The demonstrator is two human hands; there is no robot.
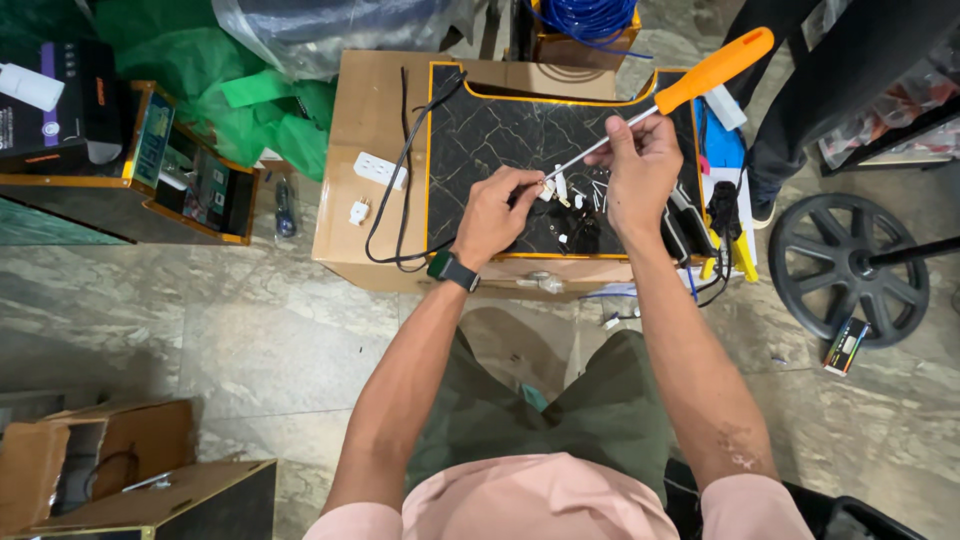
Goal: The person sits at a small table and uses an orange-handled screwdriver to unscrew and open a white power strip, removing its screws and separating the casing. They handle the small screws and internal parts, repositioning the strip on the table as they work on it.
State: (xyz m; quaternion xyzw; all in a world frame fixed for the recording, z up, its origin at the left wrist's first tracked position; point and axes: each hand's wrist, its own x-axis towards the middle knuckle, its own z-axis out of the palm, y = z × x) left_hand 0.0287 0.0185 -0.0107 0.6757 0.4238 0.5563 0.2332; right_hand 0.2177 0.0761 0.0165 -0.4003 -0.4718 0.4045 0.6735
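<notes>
The right hand (640, 165) is closed around the metal shaft of a screwdriver (660, 105), held above a black marbled mat (480, 140) that lies on a cardboard box (365, 100). The screwdriver's long axis runs diagonally: its orange handle points up and to the right, away from the person, while the tip points down-left toward the left hand (495, 215). The left hand pinches a small white part (547, 188), probably a plug piece, though it is too small to be sure. The tip meets that part. A black cable (400, 190) loops from the left hand across the box. A white socket (380, 170) and loose small parts (585, 200) lie nearby.
</notes>
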